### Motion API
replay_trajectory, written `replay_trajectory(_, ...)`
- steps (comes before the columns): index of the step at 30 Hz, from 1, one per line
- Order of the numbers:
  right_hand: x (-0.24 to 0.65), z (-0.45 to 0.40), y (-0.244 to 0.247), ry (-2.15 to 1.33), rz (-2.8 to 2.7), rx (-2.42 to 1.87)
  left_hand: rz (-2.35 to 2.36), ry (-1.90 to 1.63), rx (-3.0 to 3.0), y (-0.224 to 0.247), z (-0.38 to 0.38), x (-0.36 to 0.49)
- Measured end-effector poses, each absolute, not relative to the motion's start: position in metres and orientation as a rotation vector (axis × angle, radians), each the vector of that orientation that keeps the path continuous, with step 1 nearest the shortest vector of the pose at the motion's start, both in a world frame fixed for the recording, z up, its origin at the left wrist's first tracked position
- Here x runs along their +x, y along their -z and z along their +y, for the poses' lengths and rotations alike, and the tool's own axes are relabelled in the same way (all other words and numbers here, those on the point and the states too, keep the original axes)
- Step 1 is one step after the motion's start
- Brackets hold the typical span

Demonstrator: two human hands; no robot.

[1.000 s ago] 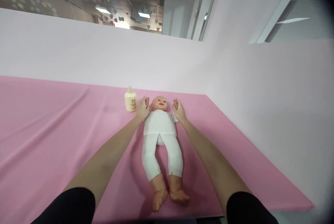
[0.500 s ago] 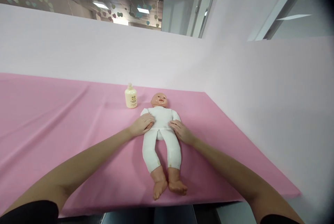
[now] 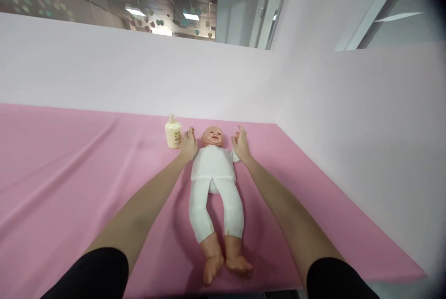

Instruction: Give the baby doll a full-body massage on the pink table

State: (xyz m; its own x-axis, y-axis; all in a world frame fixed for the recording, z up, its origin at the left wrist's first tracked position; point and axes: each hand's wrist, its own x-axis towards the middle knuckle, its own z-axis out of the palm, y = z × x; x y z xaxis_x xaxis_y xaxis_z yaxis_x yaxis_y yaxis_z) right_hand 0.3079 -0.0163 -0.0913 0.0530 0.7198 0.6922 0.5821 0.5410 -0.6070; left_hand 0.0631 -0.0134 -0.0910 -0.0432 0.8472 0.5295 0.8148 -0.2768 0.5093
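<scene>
A baby doll point(image 3: 213, 164) in a white top and trousers lies on its back on a pink-covered table point(image 3: 114, 178), its bare feet towards me. Both its arms are raised beside its head. My left hand point(image 3: 189, 145) is closed round the doll's arm on the left, between its head and a bottle. On the other side my right hand point(image 3: 241, 145) grips the other arm, with a bit of the doll's small hand showing at my fingers. My palms partly hide both of its forearms.
A cream-coloured bottle point(image 3: 173, 133) with a printed label stands just left of my left hand. White walls point(image 3: 139, 71) rise behind the table and along its right side, with windows above.
My hands have moved from beside the doll's waist up to beside its head. The doll's arms have swung upward with them. The bottle stays standing.
</scene>
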Motion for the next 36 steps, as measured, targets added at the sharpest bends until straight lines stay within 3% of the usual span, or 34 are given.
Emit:
replay_trajectory(6, 0.32, 0.028, 0.112, -0.361, -1.624, -1.51, 2.026, -0.646, 1.977, 0.091, 0.009, 0.061)
replay_trajectory(10, 0.325, 0.041, 0.121, -0.473, -1.615, -1.627, 2.029, -0.506, 1.973, 0.091, 0.015, 0.061)
replay_trajectory(13, 0.325, 0.042, 0.12, -0.516, -1.61, -1.656, 1.996, -0.559, 1.974, 0.094, 0.017, 0.059)
replay_trajectory(19, 0.317, 0.015, 0.101, -0.464, -1.63, -1.306, 1.636, -1.353, 1.902, 0.092, 0.006, 0.056)
replay_trajectory(22, 0.313, -0.019, 0.092, -0.508, -1.684, -1.074, 1.418, -1.496, 1.99, 0.086, -0.02, 0.055)
replay_trajectory(25, 0.312, -0.062, 0.09, -0.554, -1.827, -0.983, 1.214, -1.519, 2.186, 0.083, -0.058, 0.051)
replay_trajectory(31, 0.324, -0.127, 0.103, -0.338, -2.277, -0.949, 0.747, -1.099, 2.767, 0.097, -0.116, 0.034)
replay_trajectory(36, 0.337, -0.139, 0.113, -0.248, -2.314, -0.908, 0.68, -1.05, 2.886, 0.109, -0.126, 0.028)
